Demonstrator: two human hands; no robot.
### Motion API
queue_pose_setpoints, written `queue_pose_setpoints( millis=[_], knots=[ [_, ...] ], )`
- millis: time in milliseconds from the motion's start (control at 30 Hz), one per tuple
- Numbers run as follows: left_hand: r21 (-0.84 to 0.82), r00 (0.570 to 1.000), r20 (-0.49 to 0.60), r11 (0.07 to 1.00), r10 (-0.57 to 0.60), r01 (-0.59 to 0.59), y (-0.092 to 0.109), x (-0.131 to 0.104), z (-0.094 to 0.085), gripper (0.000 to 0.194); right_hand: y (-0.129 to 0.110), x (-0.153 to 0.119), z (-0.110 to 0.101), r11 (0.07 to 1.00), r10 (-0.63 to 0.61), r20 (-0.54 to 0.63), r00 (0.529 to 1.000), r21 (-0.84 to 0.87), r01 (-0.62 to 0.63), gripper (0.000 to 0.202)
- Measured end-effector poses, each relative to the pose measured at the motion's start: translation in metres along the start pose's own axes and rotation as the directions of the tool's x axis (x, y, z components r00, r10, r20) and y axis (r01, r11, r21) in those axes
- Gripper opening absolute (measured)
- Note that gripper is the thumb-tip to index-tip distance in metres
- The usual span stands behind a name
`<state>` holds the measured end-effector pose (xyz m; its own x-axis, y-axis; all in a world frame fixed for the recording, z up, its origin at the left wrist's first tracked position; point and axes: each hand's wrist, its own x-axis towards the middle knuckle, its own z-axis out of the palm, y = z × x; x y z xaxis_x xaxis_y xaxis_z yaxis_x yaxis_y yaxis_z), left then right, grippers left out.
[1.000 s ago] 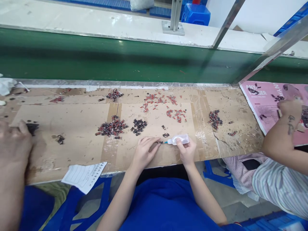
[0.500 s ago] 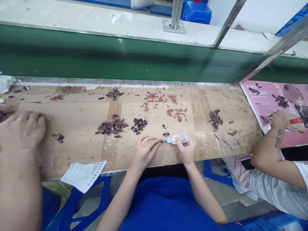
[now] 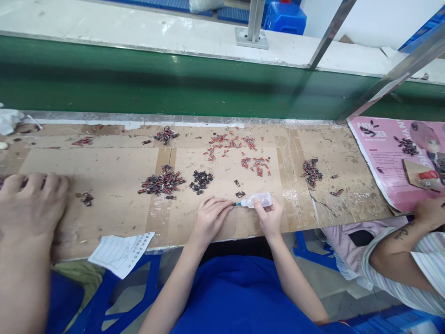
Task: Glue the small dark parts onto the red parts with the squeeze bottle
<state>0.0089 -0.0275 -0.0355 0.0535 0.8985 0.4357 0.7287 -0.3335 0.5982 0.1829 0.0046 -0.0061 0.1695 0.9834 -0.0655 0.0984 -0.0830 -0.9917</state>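
Note:
Near the front edge of the cardboard-covered bench, my left hand (image 3: 211, 218) pinches a small black part (image 3: 234, 204) between its fingertips. My right hand (image 3: 270, 216) is closed around a small clear bottle (image 3: 257, 200) lying nearly level, its thin teal tip touching or almost touching that part. Just above the tip lie a few loose black pieces (image 3: 239, 194). Left of them is a pile of black parts (image 3: 200, 182), beside a larger pile of red-and-black parts (image 3: 162, 181). Small red pieces (image 3: 260, 164) are scattered behind the bottle.
A person's hand (image 3: 33, 199) rests on the bench at far left; another person's arm (image 3: 399, 243) is at far right by a pink poster (image 3: 392, 181). A paper sheet (image 3: 121, 253) overhangs the front edge. Behind runs a green belt (image 3: 174, 88).
The right-hand person's arm has drawn back toward the lower right, uncovering a board with a red object. The left-hand person's hand has shifted slightly. My hands and the bottle look unmoved.

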Motion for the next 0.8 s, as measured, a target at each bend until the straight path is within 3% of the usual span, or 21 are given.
queue_pose_setpoints(
  millis=[433,567,700,800],
  knots=[
    [-0.031,1.0,0.013,0.999,-0.025,0.025,-0.002,0.001,0.001,0.016,-0.001,0.001,-0.002,0.999,-0.026,-0.077,0.997,0.042,0.029,0.022],
    [-0.01,0.999,-0.022,0.999,-0.041,0.041,-0.001,0.004,0.002,0.015,0.0,-0.002,-0.005,0.999,-0.017,-0.052,0.999,0.051,0.02,0.028],
    [-0.062,0.997,-0.031,0.995,-0.074,0.072,-0.001,0.005,0.0,0.016,-0.003,-0.008,-0.014,0.965,-0.042,-0.05,0.998,-0.262,0.027,0.037],
    [-0.173,0.989,-0.039,0.975,-0.146,0.137,-0.001,0.004,-0.007,0.015,-0.012,-0.002,-0.024,0.815,-0.195,-0.054,0.979,-0.565,0.131,0.035]
  ],
)
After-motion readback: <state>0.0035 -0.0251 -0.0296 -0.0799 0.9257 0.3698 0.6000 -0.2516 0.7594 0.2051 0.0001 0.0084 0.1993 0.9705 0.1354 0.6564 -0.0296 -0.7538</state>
